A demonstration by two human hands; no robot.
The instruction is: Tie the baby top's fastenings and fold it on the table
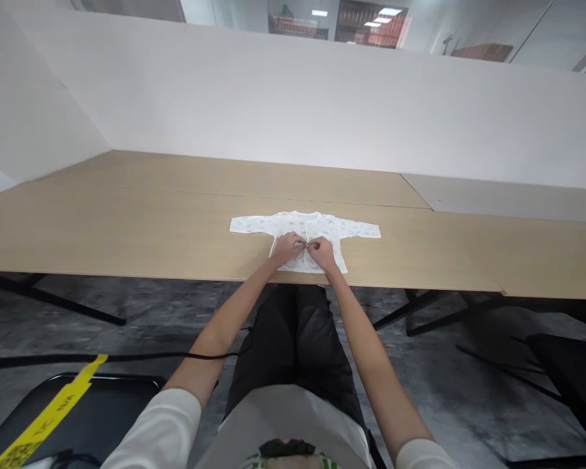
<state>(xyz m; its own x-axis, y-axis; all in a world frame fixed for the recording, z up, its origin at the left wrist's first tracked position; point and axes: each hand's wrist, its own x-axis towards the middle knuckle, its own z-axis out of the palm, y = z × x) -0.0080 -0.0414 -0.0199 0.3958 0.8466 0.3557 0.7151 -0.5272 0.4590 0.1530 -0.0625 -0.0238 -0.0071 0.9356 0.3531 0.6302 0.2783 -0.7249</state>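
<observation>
A small white baby shirt (322,226) with a faint print lies flat on the table, its sleeves stretched out to both sides. My left hand (289,247) and my right hand (322,251) meet over the middle of its front opening. Both have their fingertips pinched on the shirt's front edges, almost touching each other. Whatever fastener may sit between the fingertips is too small to make out. The shirt's lower hem reaches close to the table's front edge, and my hands cover part of its lower front.
The wooden table (127,221) runs wide to both sides, backed by a white partition (273,98). A black chair (112,410) with a yellow strap (53,417) stands at lower left, a black cable (176,355) crosses above it. Another black chair (571,371) is at right.
</observation>
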